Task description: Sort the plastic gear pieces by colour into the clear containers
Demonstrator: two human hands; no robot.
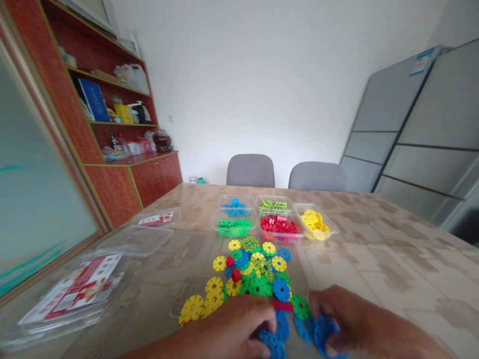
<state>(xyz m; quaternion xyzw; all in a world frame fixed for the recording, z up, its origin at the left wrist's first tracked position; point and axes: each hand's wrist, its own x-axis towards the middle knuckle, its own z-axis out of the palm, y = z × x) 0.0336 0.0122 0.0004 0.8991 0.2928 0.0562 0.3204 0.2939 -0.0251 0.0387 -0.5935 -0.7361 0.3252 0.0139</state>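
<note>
My left hand is closed at the near edge of a pile of plastic pieces, thumb and fingers around some blue notched discs. On the right, my right hand grips another bunch of blue notched discs. Between and beyond the hands lie loose pieces: a green disc, a red strip, a blue disc and several green discs. Yellow discs spread to the left of the pile, partly behind my left hand. Two red cubes sit among them.
Past the pile stand clear tubs of sorted pieces: blue, green, light green, red and yellow. Stacked clear lids with printed cards lie at left. Two grey chairs stand behind the table.
</note>
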